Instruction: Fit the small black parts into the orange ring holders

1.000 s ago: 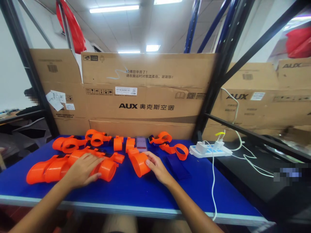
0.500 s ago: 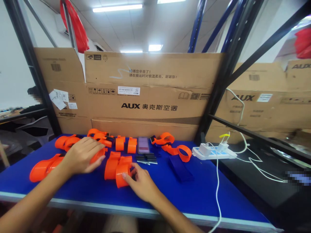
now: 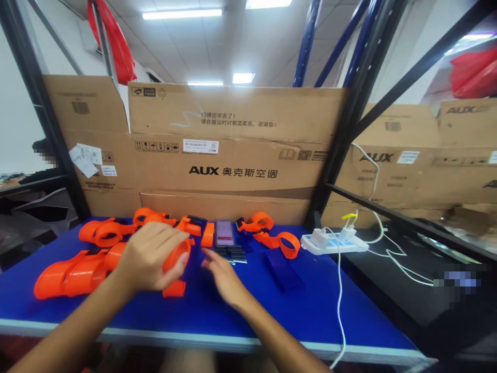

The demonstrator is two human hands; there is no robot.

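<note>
My left hand [image 3: 153, 256] curls around an orange ring-shaped tape dispenser [image 3: 179, 253], its thumb at the near side; the hand covers part of it. Just below the fingers, another orange piece [image 3: 174, 289] shows only in part. My right hand [image 3: 222, 277] hovers over the blue tabletop, fingers apart and pointing left, holding nothing. More orange dispensers lie in a row [image 3: 83, 272] left of my left hand and behind it [image 3: 106, 233]. One orange piece [image 3: 208, 235] stands beyond my right fingertips, beside a phone [image 3: 225, 233].
Black strips [image 3: 233, 253] lie before the phone. Two orange dispensers [image 3: 279, 242] and dark blue sheets [image 3: 283, 269] are further right. A white power strip [image 3: 336, 242] trails a cable over the table's right side. A cardboard panel [image 3: 233, 150] stands behind.
My right hand has come off the orange piece it was touching. My left hand has moved right, over where the orange pieces stood. The view has shifted slightly.
</note>
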